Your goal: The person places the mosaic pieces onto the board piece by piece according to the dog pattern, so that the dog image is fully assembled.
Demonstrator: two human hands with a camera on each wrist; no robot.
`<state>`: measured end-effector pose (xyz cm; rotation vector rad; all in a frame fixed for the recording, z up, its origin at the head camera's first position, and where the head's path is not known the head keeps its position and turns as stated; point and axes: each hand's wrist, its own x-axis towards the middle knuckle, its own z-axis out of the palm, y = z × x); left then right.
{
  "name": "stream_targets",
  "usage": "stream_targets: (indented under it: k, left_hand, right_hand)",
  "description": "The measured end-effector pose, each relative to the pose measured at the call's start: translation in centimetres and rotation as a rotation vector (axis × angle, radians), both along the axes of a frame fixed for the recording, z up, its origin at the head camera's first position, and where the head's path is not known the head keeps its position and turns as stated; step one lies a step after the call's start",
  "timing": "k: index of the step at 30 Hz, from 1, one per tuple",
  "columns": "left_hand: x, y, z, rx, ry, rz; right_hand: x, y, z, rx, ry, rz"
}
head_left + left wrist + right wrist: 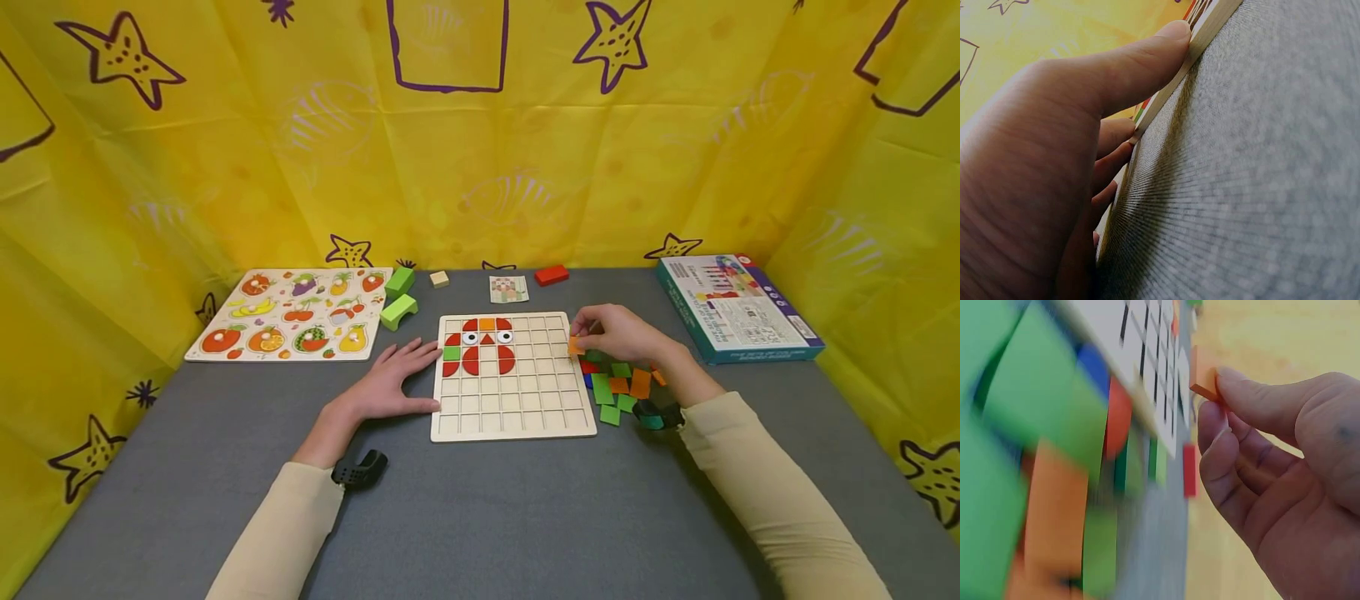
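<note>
A wooden grid board [517, 417] lies in the middle of the table, with red, green and orange tiles and two eye tiles set in its upper left cells. My left hand [390, 382] rests along the board's left side, its fingers spread and fairly straight; in the left wrist view the thumb [1147, 65] touches the board's edge [1172, 84]. My right hand [618, 333] pinches a square orange tile [1205, 372] between thumb and fingertips, at the board's upper right edge. Below that hand lies a loose pile of green, orange, red and blue tiles [602, 389].
A fruit puzzle board [288, 315] lies at the back left, with two green blocks [399, 310] beside it. Behind the grid board are a small beige block [439, 279], a picture card [508, 289] and a red block [552, 275]. A box [738, 308] lies at the back right.
</note>
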<state>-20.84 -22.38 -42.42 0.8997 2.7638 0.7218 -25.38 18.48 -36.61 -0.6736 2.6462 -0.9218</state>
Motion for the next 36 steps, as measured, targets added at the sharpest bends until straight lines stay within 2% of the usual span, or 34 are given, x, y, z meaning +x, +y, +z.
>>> stream_targets:
  k: [4,11,18,24,36]
  left_hand:
    - [0.0,0.1,-0.1,-0.002,-0.005,0.002]
    - [0.0,0.1,-0.2,0.0,-0.012,0.006]
    - [0.0,0.1,-0.1,-0.004,-0.009,0.006]
    - [0.0,0.2,0.0,-0.002,-0.011,0.009]
    - [0.0,0.1,0.2,-0.001,-0.018,0.012]
  right_hand:
    - [-0.1,-2.8,-0.3,-0.027,-0.019,0.012]
    - [-0.1,-7.2,-0.9,-0.072,-0.023,0.099]
    - [-0.4,-10.8,-1.4,-0.042,0.016,0.165]
    - [-0.6,-12.2,-1.8,-0.004,-0.006,0.176]
    - [-0.4,-12.8,-2.1,0.061,0.065,0.234]
